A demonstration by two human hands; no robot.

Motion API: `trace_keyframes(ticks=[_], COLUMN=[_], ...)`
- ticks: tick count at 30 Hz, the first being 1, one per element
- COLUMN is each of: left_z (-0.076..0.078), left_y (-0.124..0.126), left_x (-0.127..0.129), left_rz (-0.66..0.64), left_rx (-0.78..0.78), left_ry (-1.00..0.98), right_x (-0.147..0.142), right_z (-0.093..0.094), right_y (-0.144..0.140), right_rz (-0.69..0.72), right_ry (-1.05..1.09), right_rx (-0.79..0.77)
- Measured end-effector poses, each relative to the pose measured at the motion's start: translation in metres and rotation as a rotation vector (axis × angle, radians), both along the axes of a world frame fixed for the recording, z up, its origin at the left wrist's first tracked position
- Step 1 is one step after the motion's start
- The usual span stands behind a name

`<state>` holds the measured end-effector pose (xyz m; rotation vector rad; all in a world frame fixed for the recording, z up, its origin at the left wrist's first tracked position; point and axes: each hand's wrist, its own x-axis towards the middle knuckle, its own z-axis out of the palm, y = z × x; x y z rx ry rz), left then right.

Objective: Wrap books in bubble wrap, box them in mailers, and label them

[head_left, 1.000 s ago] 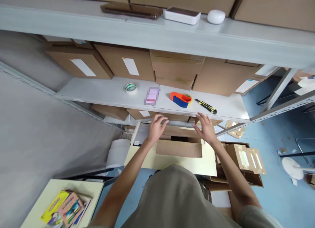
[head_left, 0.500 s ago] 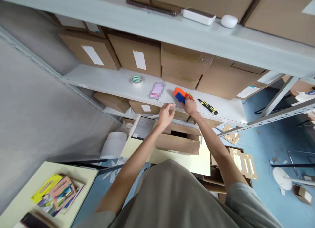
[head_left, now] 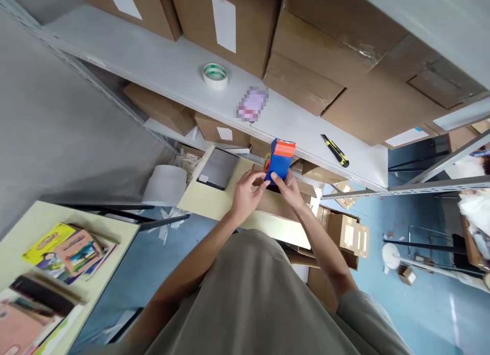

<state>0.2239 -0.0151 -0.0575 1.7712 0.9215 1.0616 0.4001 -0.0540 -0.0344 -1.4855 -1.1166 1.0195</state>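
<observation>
A blue and orange tape dispenser [head_left: 280, 163] is held up in front of the shelf edge, its orange end pointing away from me. My right hand [head_left: 288, 189] grips its near end, the thumb lying on the blue side. On the other side my left hand [head_left: 248, 194] has thumb and fingers pinched together at the dispenser's lower left corner, by the tape roll. Exactly what those fingertips grasp is partly hidden. Beyond the hands, a yellow and black utility knife [head_left: 336, 150] and a white tape roll with a green core [head_left: 215, 76] rest on the shelf [head_left: 306, 135].
Cardboard boxes [head_left: 306, 58] line the shelf's back. Below my hands, an open carton [head_left: 275, 206] and a grey folder [head_left: 218, 168] lie on a pale yellow table [head_left: 202, 199]. Books [head_left: 72, 247] lie on another table at left. A metal shelf post [head_left: 440, 158] stands at right.
My right hand has lifted the tape dispenser off the shelf and brought it closer, turning it upright. My left hand has come to it. The view has tilted down.
</observation>
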Motion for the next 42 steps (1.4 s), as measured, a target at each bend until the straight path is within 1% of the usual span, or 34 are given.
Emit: trace_keyframes(ticks=[2, 4, 7, 9, 13, 16, 19, 22, 24, 27, 29, 31, 33, 35, 37, 39, 40, 42], left_z=[0.000, 0.004, 0.017, 0.028, 0.048, 0.055, 0.054, 0.048, 0.042, 0.035, 0.033, 0.034, 0.034, 0.029, 0.017, 0.001, -0.008, -0.022], left_y=[0.000, 0.004, 0.019, 0.031, 0.053, 0.061, 0.062, 0.060, 0.059, 0.060, 0.062, 0.067, 0.073, 0.078, 0.080, 0.078, 0.075, 0.068], left_x=[-0.010, -0.021, -0.041, -0.054, -0.072, -0.078, -0.082, -0.085, -0.086, -0.091, -0.096, -0.103, -0.108, -0.109, -0.103, -0.092, -0.086, -0.075], left_rz=[-0.053, -0.093, -0.075, -0.056, -0.110, -0.129, -0.123, -0.118, -0.130, -0.172, -0.229, -0.305, -0.386, -0.459, -0.517, -0.545, -0.540, -0.496], left_rx=[-0.001, -0.022, -0.061, -0.048, 0.062, 0.201, 0.343, 0.390, 0.372, 0.321, 0.270, 0.185, 0.048, -0.156, -0.405, -0.627, -0.711, -0.827], left_ry=[0.027, 0.043, 0.026, 0.011, 0.015, 0.004, -0.039, -0.062, -0.048, -0.038, -0.052, -0.072, -0.096, -0.110, -0.112, -0.114, -0.127, -0.173], right_x=[-0.002, -0.002, 0.003, 0.008, 0.011, 0.007, 0.000, -0.008, -0.013, -0.020, -0.025, -0.029, -0.031, -0.033, -0.034, -0.038, -0.041, -0.046], right_z=[0.000, 0.002, 0.007, 0.012, 0.026, 0.039, 0.052, 0.060, 0.062, 0.064, 0.067, 0.074, 0.084, 0.095, 0.105, 0.111, 0.113, 0.117], right_y=[-0.005, -0.011, -0.024, -0.032, -0.041, -0.042, -0.043, -0.044, -0.046, -0.050, -0.054, -0.057, -0.059, -0.059, -0.054, -0.045, -0.040, -0.026], right_rz=[0.006, 0.040, 0.100, 0.130, 0.201, 0.242, 0.262, 0.273, 0.278, 0.295, 0.317, 0.349, 0.384, 0.412, 0.436, 0.446, 0.443, 0.418], right_ry=[-0.050, -0.112, -0.234, -0.342, -0.630, -0.846, -1.020, -1.125, -1.166, -1.189, -1.179, -1.155, -1.133, -1.115, -1.082, -1.025, -0.991, -0.936], right_rx=[-0.003, -0.015, -0.060, -0.087, -0.110, -0.066, 0.044, 0.101, 0.082, -0.014, -0.073, -0.115, -0.174, -0.259, -0.362, -0.486, -0.556, -0.686])
